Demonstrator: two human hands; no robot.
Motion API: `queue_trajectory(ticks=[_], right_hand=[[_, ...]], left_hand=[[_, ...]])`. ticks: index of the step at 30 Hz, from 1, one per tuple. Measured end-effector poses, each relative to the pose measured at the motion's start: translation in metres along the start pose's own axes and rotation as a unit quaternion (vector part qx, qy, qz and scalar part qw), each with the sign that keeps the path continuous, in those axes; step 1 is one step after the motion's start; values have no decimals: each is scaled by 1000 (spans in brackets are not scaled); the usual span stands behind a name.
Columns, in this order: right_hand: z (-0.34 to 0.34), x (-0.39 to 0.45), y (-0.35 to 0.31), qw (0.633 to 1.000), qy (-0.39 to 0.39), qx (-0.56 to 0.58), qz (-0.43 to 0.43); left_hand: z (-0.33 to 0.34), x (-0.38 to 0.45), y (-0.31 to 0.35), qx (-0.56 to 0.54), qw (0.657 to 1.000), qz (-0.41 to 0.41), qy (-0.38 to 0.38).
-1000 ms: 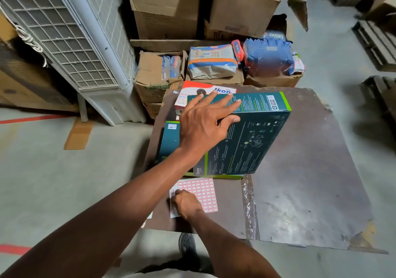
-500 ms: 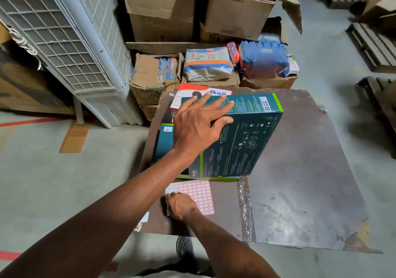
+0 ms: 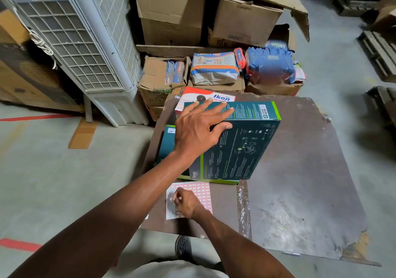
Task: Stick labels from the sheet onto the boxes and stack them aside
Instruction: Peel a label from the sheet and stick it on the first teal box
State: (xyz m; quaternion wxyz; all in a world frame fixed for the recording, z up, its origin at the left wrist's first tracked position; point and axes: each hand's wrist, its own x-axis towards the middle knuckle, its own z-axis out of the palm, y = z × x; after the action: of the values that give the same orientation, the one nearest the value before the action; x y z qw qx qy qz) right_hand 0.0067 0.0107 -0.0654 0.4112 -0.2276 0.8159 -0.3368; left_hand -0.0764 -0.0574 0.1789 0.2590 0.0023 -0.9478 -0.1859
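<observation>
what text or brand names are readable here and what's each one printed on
"Ikon": red and white flat box behind the upper dark green cardboard box.
"No.1": small white sticker on the lower dark green box.
"Champion", faint: brown cardboard carton at the back.
"Littles", partly blurred: blue plastic pack.
Fine print and QR code on the upper green box, and the red-bordered label sheet: too small to read.
</observation>
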Motion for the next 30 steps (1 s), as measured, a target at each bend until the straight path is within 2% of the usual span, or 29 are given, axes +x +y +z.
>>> queue_trajectory(ticks=[3,5,9,12,15,18,21,25,30], right_hand=[[-21,-22,-15,983,48,177,21],[-45,-47,-28,970,69,233,-3],[-113,-108,-54,959,140,225,-103],[-162,-145,-71,933,209,251,-149],[-203,-168,-83,903,283,267,-181],[-235,-177,-94,882,341,273,-176],[-255,-175,-102,891,355,238,-153],[-262,-169,-114,920,331,163,-132],[-260,-161,-122,926,335,122,-127]], left_hand=[[0,-1,-1,-5,1000,-2,-7],[0,1,-2,-8,1000,-4,-10],[-2,5,-2,-16,1000,-24,-10],[-2,5,3,-20,999,-35,-1],[-2,3,5,-17,999,-42,4],[-1,0,7,-17,999,-49,7],[-2,-2,11,-25,998,-59,10],[-3,-5,11,-23,998,-58,7],[-6,-9,12,-26,998,-53,2]])
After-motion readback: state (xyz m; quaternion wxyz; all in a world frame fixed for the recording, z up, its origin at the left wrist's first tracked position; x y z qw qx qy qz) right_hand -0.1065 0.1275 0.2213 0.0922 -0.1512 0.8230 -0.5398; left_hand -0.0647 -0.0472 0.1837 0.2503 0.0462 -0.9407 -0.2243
